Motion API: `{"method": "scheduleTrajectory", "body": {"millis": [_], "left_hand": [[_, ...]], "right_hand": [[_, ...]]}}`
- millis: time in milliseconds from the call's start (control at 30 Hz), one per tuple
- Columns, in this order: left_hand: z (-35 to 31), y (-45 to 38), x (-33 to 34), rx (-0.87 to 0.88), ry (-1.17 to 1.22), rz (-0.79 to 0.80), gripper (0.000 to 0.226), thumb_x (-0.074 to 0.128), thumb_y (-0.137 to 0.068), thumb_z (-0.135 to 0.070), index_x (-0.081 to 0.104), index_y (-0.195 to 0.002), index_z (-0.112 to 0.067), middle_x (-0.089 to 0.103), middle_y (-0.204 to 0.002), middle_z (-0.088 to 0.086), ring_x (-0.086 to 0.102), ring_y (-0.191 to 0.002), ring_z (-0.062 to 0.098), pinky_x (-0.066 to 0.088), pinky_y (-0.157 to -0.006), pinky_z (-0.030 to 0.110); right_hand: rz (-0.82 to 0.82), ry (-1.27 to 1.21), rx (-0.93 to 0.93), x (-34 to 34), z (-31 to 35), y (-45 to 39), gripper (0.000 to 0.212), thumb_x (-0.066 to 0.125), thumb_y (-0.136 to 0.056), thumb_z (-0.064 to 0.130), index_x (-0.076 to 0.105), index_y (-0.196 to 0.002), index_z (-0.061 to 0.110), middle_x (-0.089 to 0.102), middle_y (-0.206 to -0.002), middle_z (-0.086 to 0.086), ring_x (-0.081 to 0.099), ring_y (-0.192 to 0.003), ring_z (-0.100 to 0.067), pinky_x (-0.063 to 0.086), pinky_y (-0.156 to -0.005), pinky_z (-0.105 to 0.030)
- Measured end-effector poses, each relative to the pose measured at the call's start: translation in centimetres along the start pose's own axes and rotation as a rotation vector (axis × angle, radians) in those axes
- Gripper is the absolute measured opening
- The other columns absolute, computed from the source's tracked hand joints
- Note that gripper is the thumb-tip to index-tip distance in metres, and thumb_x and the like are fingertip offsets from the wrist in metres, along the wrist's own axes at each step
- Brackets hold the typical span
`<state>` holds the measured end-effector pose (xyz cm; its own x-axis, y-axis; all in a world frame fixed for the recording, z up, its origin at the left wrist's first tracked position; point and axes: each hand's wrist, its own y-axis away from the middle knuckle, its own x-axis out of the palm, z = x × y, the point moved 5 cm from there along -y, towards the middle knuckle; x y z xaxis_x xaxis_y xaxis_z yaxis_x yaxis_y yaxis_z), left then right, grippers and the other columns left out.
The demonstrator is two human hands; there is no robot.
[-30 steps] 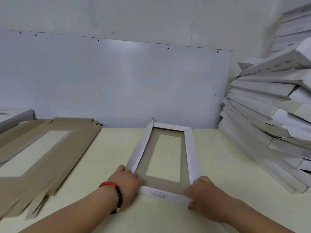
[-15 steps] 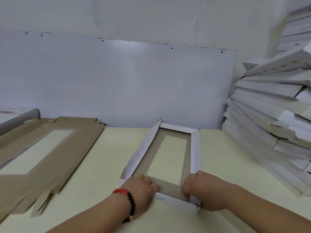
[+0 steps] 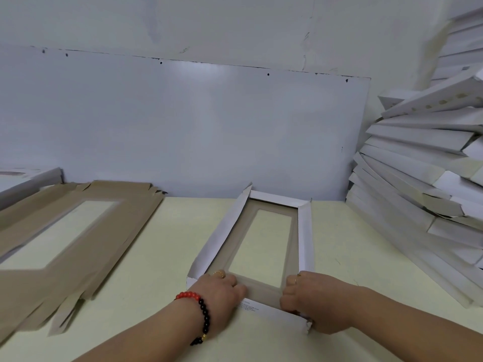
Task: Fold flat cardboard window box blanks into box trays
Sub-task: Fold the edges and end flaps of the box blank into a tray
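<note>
Window box blank (image 3: 264, 241) lies on the pale tabletop (image 3: 156, 257), centre of my view, brown inner face up, its window cut-out showing the tabletop through it. White side walls stand partly raised: the left one leans outward, the right one is near upright, the far one low. The near white flap with small print lies between the two hands.

Left hand (image 3: 222, 288), with a red-and-black bead bracelet (image 3: 201, 312) at the wrist and a ring, has its fingers curled down on the blank's near-left corner, pressing the brown panel. Right hand (image 3: 313, 296) grips the near-right corner, fingers curled over the wall's end; thumb hidden, I cannot tell where it sits.

Stack of flat brown blanks (image 3: 65, 239) lies to the left, well apart. Leaning pile of folded white boxes (image 3: 418, 184) fills the right side. A white board (image 3: 183, 126) stands against the wall behind.
</note>
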<state>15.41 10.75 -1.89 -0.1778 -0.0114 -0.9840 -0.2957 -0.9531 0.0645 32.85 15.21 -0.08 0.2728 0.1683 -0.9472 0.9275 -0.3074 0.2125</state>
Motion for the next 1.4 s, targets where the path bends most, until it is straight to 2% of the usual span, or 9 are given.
{"method": "scheduleTrajectory", "body": {"millis": [100,233,300,467,667,933,1067,1200,1400], "left_hand": [[0.0,0.0,0.0,-0.004,-0.004,-0.001,0.035,0.048,-0.086,-0.005,0.044,-0.12,-0.015,0.047,-0.119,0.009,0.042,-0.111,0.029,0.036,-0.082,0.035],[0.1,0.0,0.0,-0.015,-0.001,0.014,0.036,0.049,-0.086,-0.005,0.044,-0.12,-0.015,0.047,-0.12,0.008,0.042,-0.111,0.029,0.038,-0.084,0.037],[0.0,0.0,0.0,-0.015,0.0,0.02,0.036,0.049,-0.086,-0.005,0.043,-0.12,-0.015,0.047,-0.121,0.009,0.042,-0.112,0.03,0.038,-0.084,0.037],[0.1,-0.1,0.1,-0.024,0.004,0.028,0.037,0.047,-0.086,-0.005,0.043,-0.121,-0.015,0.046,-0.123,0.008,0.041,-0.113,0.03,0.038,-0.083,0.038],[0.0,-0.1,0.0,-0.027,0.014,0.035,0.037,0.047,-0.086,-0.005,0.043,-0.121,-0.016,0.046,-0.123,0.008,0.041,-0.114,0.03,0.039,-0.086,0.04],[0.0,-0.1,0.0,-0.033,0.018,0.036,0.036,0.043,-0.085,-0.004,0.042,-0.119,-0.016,0.046,-0.121,0.007,0.04,-0.114,0.03,0.032,-0.076,0.038],[0.0,-0.1,-0.1,-0.044,0.022,0.039,0.037,0.044,-0.084,-0.003,0.042,-0.118,-0.017,0.046,-0.12,0.006,0.04,-0.113,0.03,0.032,-0.075,0.038],[0.0,-0.1,-0.1,-0.055,0.027,0.036,0.036,0.044,-0.085,-0.003,0.042,-0.118,-0.017,0.047,-0.121,0.005,0.04,-0.113,0.029,0.034,-0.076,0.038],[0.1,-0.3,-0.1,-0.044,0.026,0.026,0.037,0.044,-0.086,-0.004,0.043,-0.121,-0.017,0.047,-0.121,0.006,0.042,-0.113,0.029,0.033,-0.078,0.036]], "right_hand": [[0.029,-0.021,0.012,0.1,-0.1,0.0,0.023,0.051,-0.081,0.004,0.048,-0.1,0.017,0.056,-0.095,-0.005,0.041,-0.099,-0.022,0.031,-0.076,-0.03],[0.049,-0.072,0.002,0.1,-0.3,0.3,0.016,0.049,-0.087,0.009,0.051,-0.101,0.015,0.052,-0.103,-0.004,0.039,-0.104,-0.021,0.041,-0.081,-0.036],[0.065,-0.096,0.027,0.1,-0.5,0.4,0.016,0.052,-0.085,0.01,0.053,-0.1,0.016,0.051,-0.103,-0.002,0.04,-0.105,-0.02,0.042,-0.078,-0.037],[0.074,-0.109,0.029,0.0,-0.6,0.2,0.014,0.053,-0.082,0.008,0.055,-0.094,0.016,0.052,-0.102,-0.001,0.041,-0.106,-0.019,0.041,-0.073,-0.034],[0.097,-0.049,0.008,-0.1,-0.2,-0.1,0.018,0.055,-0.082,0.01,0.054,-0.099,0.014,0.051,-0.104,-0.004,0.041,-0.103,-0.022,0.038,-0.075,-0.033],[0.116,-0.096,0.088,0.1,-0.3,0.5,0.024,0.05,-0.085,0.005,0.049,-0.105,0.019,0.052,-0.102,-0.003,0.044,-0.101,-0.022,0.042,-0.076,-0.037],[0.121,-0.173,0.134,-0.3,-0.5,0.9,0.018,0.051,-0.08,0.008,0.058,-0.094,0.017,0.052,-0.1,-0.001,0.045,-0.103,-0.019,0.042,-0.076,-0.031],[0.149,-0.168,0.125,-0.4,-0.2,0.8,0.011,0.051,-0.08,0.009,0.054,-0.088,0.016,0.053,-0.099,-0.004,0.044,-0.103,-0.022,0.042,-0.077,-0.032],[0.013,-0.357,0.147,-0.6,-0.2,1.5,0.028,0.048,-0.083,0.006,0.057,-0.103,0.023,0.045,-0.107,0.008,0.044,-0.104,-0.011,0.044,-0.089,-0.035]]}}
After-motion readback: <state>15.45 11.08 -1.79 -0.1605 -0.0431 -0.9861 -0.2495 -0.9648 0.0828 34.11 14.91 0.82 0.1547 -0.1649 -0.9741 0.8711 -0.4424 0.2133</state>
